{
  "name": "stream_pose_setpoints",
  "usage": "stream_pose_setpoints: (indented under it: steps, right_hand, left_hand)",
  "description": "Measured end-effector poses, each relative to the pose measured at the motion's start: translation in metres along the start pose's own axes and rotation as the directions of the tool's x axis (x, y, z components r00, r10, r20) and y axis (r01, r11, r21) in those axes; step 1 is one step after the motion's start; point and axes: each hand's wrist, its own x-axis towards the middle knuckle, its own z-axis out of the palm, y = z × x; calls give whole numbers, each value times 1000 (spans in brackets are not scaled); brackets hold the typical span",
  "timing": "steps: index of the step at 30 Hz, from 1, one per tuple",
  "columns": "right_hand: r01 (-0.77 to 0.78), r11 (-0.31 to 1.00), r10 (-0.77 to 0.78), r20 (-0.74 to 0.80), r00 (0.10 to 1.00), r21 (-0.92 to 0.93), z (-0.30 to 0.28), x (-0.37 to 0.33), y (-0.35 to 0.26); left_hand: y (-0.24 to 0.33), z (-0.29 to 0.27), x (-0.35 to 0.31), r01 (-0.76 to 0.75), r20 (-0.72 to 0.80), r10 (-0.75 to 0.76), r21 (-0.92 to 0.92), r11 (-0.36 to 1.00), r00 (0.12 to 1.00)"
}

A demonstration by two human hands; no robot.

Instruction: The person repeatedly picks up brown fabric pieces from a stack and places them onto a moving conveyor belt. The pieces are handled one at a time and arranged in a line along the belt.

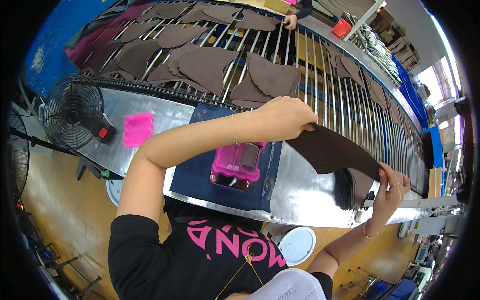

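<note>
A curved, cut piece of dark brown sheet material (337, 152) stretches between my two hands. My left hand (287, 119), reaching across to the right, pinches its upper left end. At its lower right end, my right hand (391, 190) grips the edge between thumb and fingers. Beneath the held piece, a stack of similar brown pieces (356, 192) lies on the metal table (300, 185), partly covered by it. More brown pieces (272, 75) rest overlapping on the roller rack (325, 90) just beyond my left hand.
A pink tray (235, 162) with small items stands on a dark blue mat (195, 170). Left are a pink dish (138, 130) and a black fan (74, 112). A co-worker's hand (290, 21) is at the rack's far side, near a red container (342, 28).
</note>
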Motion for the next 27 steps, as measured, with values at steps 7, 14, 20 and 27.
stream_pose_setpoints:
  steps: [7,14,20,27]
  right_hand:
    - [-316,932,359,-332,872,177,11,-18,18]
    - [-650,751,660,-97,745,115,38,-72,39]
    - [-643,766,641,-54,766,-24,54,-91,49]
    - [-630,757,631,-54,774,-171,44,-105,46]
  left_hand:
    - [-117,5,-6,453,98,-652,-796,402,752]
    - [-273,36,10,88,-84,-905,-987,132,417]
    - [-375,51,18,0,-131,-979,-991,132,156]
    - [-421,72,46,-32,-34,-970,-999,26,241]
